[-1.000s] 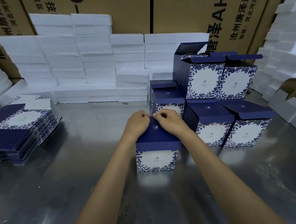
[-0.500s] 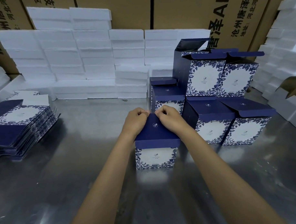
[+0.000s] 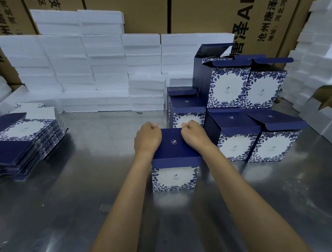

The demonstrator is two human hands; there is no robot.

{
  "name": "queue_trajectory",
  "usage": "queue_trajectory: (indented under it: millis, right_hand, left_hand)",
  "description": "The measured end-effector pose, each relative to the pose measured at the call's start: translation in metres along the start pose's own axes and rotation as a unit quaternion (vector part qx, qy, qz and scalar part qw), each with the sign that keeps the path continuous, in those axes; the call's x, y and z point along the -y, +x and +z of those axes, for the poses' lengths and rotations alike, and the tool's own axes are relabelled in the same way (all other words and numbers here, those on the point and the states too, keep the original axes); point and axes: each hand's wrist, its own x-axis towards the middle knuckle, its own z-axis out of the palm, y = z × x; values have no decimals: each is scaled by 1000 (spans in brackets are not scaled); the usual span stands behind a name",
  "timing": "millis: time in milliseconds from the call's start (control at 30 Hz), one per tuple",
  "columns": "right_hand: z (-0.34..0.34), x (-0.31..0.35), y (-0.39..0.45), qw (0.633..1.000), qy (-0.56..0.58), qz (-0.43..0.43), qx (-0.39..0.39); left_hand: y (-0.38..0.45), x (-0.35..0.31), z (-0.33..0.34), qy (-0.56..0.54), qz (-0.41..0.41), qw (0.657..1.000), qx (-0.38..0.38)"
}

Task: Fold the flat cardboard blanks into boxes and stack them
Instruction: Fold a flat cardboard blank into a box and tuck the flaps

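Standing by the steel bench [image 3: 87,189], I see one blue-and-white box [image 3: 176,164] upright near the middle, dark lid panel lying flat across its top. Both hands sit at the lid's far edge: left hand [image 3: 147,139] at the left corner, right hand [image 3: 194,136] toward the right, fingers curled down over that edge (the tips are tucked behind the box, so I can't make out exactly what they're pinching). Just behind and to the right is a cluster of folded boxes [image 3: 237,117], two tiers high, the upper ones with lids hanging open. A stack of flat blanks [image 3: 23,139] sits at the left edge, partly cut off. White foam slabs [image 3: 84,66] are piled along the back, with brown cartons [image 3: 146,10] behind them, their printing cropped.
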Motion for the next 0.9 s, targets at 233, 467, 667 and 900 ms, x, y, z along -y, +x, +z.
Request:
queue_trajectory:
  millis: [233, 467, 667, 900]
  right_hand:
    - [-3, 2, -17, 972, -40, -181, -144]
    - [-14, -26, -55, 976, -26, -212, -49]
    - [-19, -45, -73, 970, 80, -232, 6]
    - [-15, -54, -75, 960, 181, -211, 31]
  left_hand:
    - [4, -9, 1, 45, 53, 997, -15]
    - [-4, -23, 3, 4, 262, 965, -33]
    - [-49, 35, -3, -211, 251, 934, 141]
    - [-61, 53, 10, -342, 246, 894, 150]
